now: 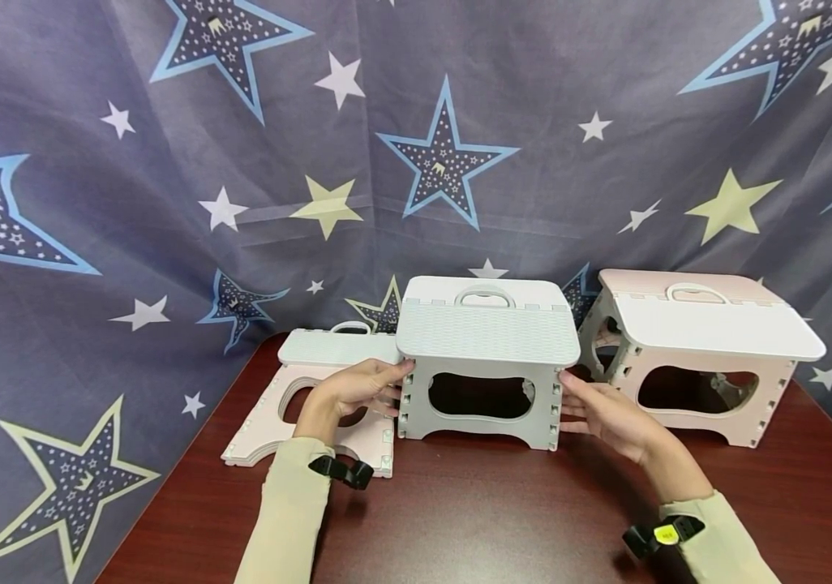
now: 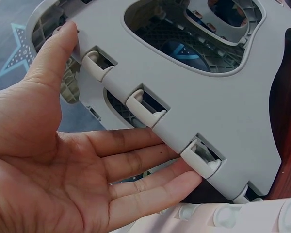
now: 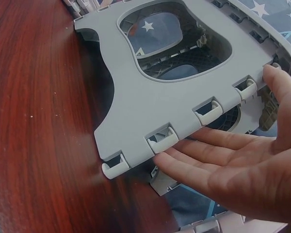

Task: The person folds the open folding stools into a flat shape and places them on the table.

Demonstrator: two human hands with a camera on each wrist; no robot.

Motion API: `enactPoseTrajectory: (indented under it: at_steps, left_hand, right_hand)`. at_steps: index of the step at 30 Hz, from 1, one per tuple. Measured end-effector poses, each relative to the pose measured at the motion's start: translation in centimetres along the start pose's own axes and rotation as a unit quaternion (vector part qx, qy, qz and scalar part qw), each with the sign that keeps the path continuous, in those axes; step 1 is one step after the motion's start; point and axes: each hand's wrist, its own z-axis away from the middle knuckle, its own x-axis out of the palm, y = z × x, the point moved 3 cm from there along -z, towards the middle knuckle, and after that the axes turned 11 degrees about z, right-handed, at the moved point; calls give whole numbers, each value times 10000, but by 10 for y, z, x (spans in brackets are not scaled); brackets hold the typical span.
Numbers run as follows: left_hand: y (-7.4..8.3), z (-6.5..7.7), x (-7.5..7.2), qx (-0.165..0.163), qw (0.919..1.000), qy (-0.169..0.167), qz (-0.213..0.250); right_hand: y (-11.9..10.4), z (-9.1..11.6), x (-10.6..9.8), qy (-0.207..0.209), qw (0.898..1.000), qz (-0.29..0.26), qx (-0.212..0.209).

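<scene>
Left grip (image 1: 361, 388) and right grip (image 1: 609, 412): fingers apart, touching gray stool (image 1: 487, 339) at side edges; it stands unfolded on desk (image 1: 474, 511). Folded pink stool (image 1: 264, 422) just left, partly hidden; pink-white stool (image 1: 715, 326) right; starry curtain (image 1: 547, 227) behind.

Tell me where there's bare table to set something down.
Bare table: between the left sleeve and right sleeve, before the middle stool; also before the standing pink stool. Crowded: between folded stool and middle stool.
</scene>
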Motion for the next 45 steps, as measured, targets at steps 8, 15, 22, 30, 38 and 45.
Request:
enactPoseTrajectory:
  at_steps: [8,15,22,30,38,45]
  left_hand:
    - [-1,0,2,67,9999,-80,42]
    - [-2,-2,1,53,10000,-80,-3]
    - [-2,-1,2,98,9999,-140,-16]
    - [-1,0,2,97,9998,-170,-17]
    - [-1,0,1,64,9999,-144,-29]
    - [-2,0,2,74,9998,-195,7]
  right_hand:
    - [0,0,1,-43,10000,7,-81]
    - [0,0,1,-31,10000,14,-85]
    - [1,0,1,-52,9999,58,-97]
    - [1,0,1,-134,9997,42,-175]
    - [0,0,1,-174,9997,-10,-180]
    - [1,0,1,-225,9995,-57,-220]
